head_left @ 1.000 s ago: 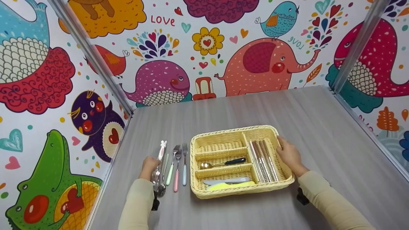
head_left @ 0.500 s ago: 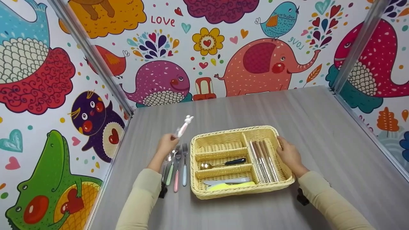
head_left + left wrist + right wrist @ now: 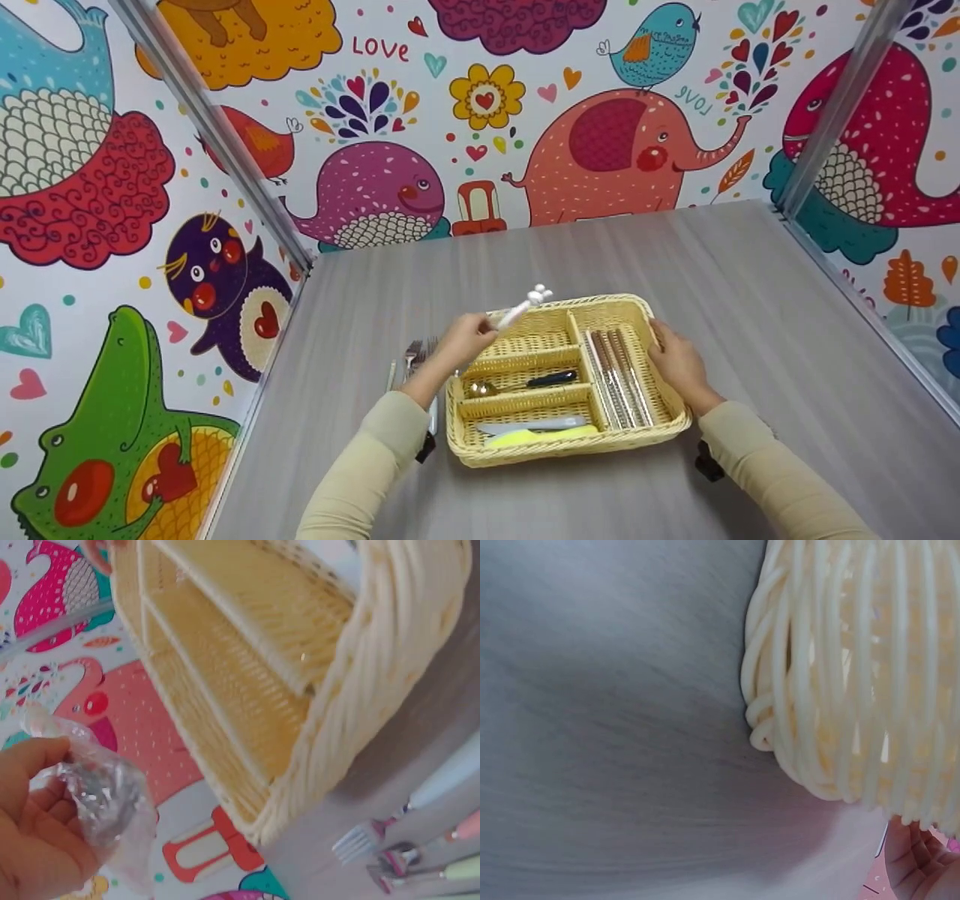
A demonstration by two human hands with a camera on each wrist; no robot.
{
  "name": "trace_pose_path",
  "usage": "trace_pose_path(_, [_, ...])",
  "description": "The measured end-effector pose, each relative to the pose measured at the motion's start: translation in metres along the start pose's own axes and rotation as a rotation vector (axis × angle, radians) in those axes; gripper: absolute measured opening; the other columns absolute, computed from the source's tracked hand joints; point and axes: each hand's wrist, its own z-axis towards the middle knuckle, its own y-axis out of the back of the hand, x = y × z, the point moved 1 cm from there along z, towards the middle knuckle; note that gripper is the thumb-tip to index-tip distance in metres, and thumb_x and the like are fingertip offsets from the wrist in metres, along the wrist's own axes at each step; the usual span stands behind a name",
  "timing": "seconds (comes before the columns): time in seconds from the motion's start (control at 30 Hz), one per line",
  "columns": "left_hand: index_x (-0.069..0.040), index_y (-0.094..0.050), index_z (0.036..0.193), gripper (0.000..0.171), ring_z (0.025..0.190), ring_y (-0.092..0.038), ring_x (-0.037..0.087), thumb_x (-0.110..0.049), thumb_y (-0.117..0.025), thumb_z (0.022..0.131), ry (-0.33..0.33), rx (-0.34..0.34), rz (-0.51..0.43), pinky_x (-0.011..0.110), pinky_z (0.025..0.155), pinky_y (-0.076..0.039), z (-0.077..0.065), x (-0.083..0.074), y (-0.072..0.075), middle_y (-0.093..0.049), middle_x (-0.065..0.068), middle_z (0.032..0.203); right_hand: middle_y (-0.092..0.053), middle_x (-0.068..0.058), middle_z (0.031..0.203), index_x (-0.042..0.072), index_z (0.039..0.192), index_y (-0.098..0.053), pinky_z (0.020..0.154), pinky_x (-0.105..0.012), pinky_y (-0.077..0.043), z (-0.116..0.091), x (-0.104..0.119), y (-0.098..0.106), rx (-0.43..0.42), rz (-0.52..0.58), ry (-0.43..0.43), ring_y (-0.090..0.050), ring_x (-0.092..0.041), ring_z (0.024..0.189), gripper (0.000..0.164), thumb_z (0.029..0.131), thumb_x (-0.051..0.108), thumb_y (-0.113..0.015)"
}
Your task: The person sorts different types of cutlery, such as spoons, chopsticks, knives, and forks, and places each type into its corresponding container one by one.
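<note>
My left hand (image 3: 469,337) holds a plastic-wrapped spoon (image 3: 529,301) with a white, rabbit-topped handle over the basket's back-left compartment. In the left wrist view, clear wrap surrounds the spoon's shiny metal end (image 3: 109,799) beside the curled fingers. The woven, cream-coloured basket (image 3: 525,454) is gripped at its right rim by my right hand (image 3: 679,364). Within it lie chopsticks (image 3: 619,379) on the right, a dark-handled spoon (image 3: 551,379) in the middle compartment, and grey and yellow knives (image 3: 544,437) in the front one. The back-left compartment is partly hidden by the left hand.
Left of the basket, several forks (image 3: 360,844) with pastel handles lie on the grey table (image 3: 360,292), partly covered by the left arm in the head view. Printed cartoon walls (image 3: 480,150) enclose the table at the back and sides.
My left hand has lifted the wrapped spoon from beside the forks and carried it right, over the basket. The right hand and basket have stayed in place.
</note>
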Motion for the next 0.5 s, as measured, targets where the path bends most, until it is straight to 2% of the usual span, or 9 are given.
trace_pose_path(0.13, [-0.003, -0.065, 0.083, 0.008, 0.063, -0.049, 0.011, -0.008, -0.059, 0.084, -0.016, 0.105, 0.041, 0.025, 0.06, -0.045, 0.002, -0.002, -0.02, -0.063, 0.005, 0.077, -0.058, -0.032, 0.104, 0.0, 0.128, -0.047, 0.063, -0.054, -0.042, 0.0, -0.001, 0.0, -0.007, -0.012, 0.0, -0.057, -0.041, 0.075, 0.046, 0.083, 0.006, -0.05])
trace_pose_path(0.23, [-0.005, -0.064, 0.08, 0.006, 0.061, -0.046, 0.01, -0.008, -0.061, 0.083, -0.012, 0.18, 0.069, 0.024, 0.059, -0.044, 0.003, -0.002, -0.035, -0.058, 0.0, 0.072, -0.057, -0.032, 0.108, -0.001, 0.128, -0.047, 0.064, -0.054, -0.043, 0.0, -0.001, -0.001, -0.01, -0.009, 0.007, -0.057, -0.042, 0.076, 0.046, 0.083, 0.006, -0.05])
trace_pose_path(0.33, [-0.006, -0.061, 0.072, 0.011, 0.058, -0.041, 0.009, -0.008, -0.061, 0.082, -0.043, 0.205, 0.137, 0.023, 0.056, -0.038, 0.005, 0.0, -0.048, -0.05, -0.004, 0.064, -0.054, -0.032, 0.115, -0.001, 0.128, -0.048, 0.07, -0.056, -0.043, 0.001, -0.001, -0.001, -0.014, -0.004, 0.013, -0.058, -0.045, 0.088, 0.046, 0.083, 0.006, -0.05])
trace_pose_path(0.5, [-0.013, -0.044, 0.055, 0.033, 0.051, -0.031, 0.009, -0.008, -0.063, 0.082, -0.047, 0.217, 0.191, 0.023, 0.051, -0.029, 0.009, 0.004, -0.057, -0.035, -0.006, 0.053, -0.055, -0.032, 0.114, -0.001, 0.128, -0.048, 0.069, -0.055, -0.043, 0.0, 0.0, -0.001, -0.01, -0.006, 0.014, -0.058, -0.043, 0.083, 0.045, 0.083, 0.006, -0.051])
